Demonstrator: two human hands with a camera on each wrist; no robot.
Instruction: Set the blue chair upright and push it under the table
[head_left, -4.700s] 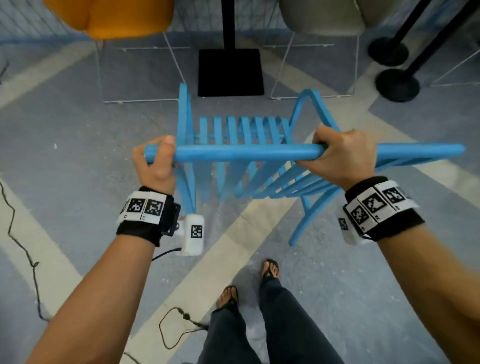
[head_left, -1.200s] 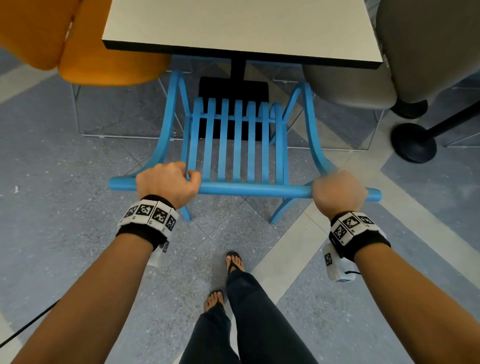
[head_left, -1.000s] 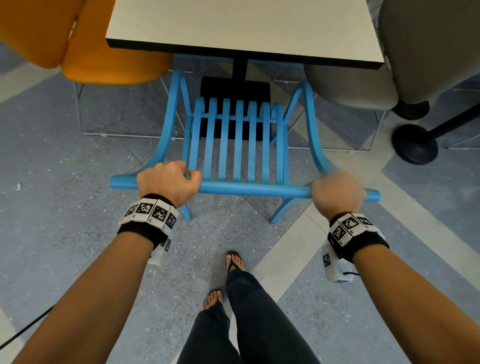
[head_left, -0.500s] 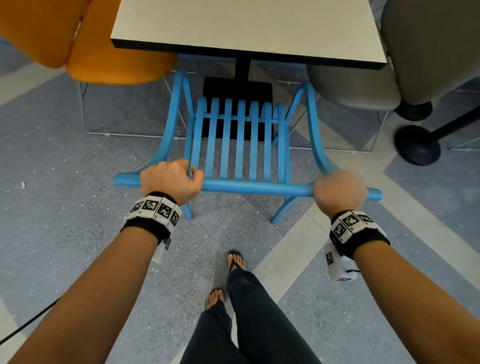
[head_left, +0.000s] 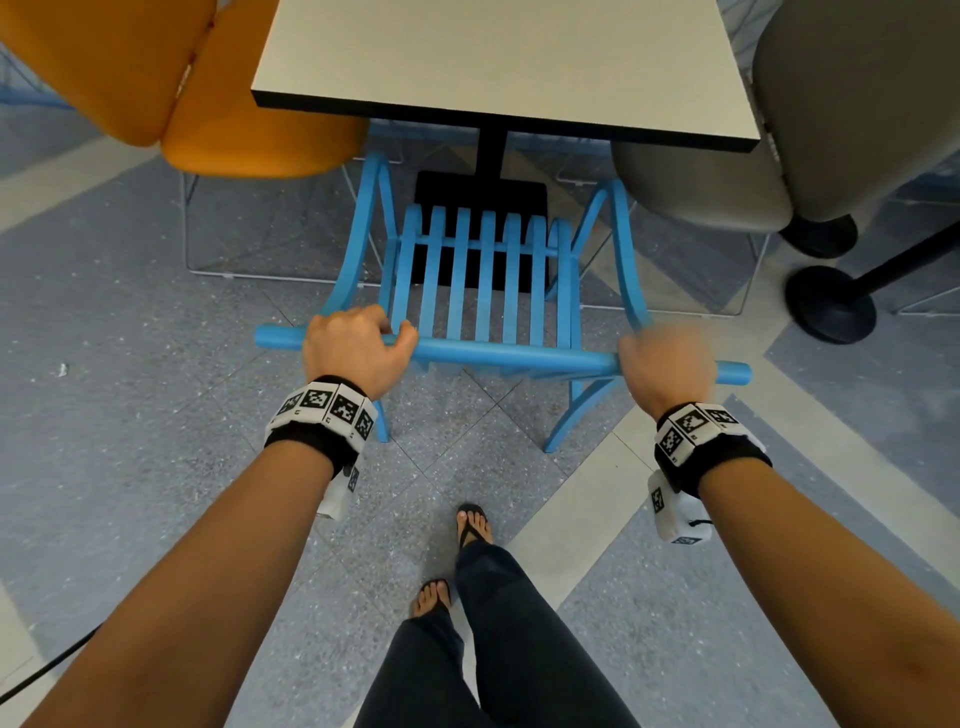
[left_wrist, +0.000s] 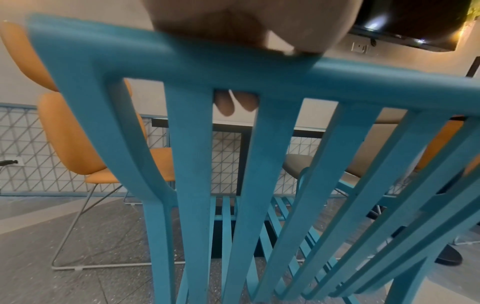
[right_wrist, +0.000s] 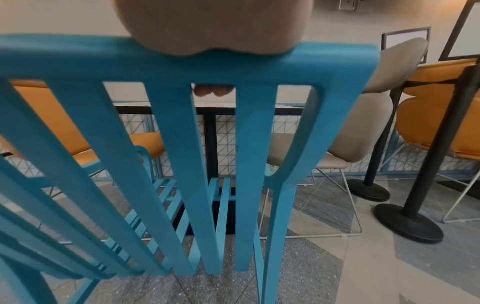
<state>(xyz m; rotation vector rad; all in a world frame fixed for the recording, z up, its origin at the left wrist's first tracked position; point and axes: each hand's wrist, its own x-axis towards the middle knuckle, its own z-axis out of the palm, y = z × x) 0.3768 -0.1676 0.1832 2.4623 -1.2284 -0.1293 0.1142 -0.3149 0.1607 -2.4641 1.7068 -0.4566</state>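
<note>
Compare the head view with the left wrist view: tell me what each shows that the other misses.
Head view only: the right hand gripping the top rail, the tabletop from above, the person's feet. Left wrist view only: a dark screen on the wall and a wall outlet. Both: the blue chair standing upright, the left hand gripping its rail, and the orange chair beside it.

Café corner, speckled grey floor (head_left: 156, 415) crossed by pale stripes.
Left of the black pedestal base (head_left: 480, 197): orange chair (head_left: 249, 124) on thin wire legs. Right of it: grey-beige chair (head_left: 727, 176), then two black stanchion bases (right_wrist: 407, 222). Behind it: blue-framed wire mesh panel (left_wrist: 226, 152) against a cream wall (left_wrist: 78, 12). High on that wall: dark screen (left_wrist: 405, 24), white socket (left_wrist: 359, 47) beneath.
</note>
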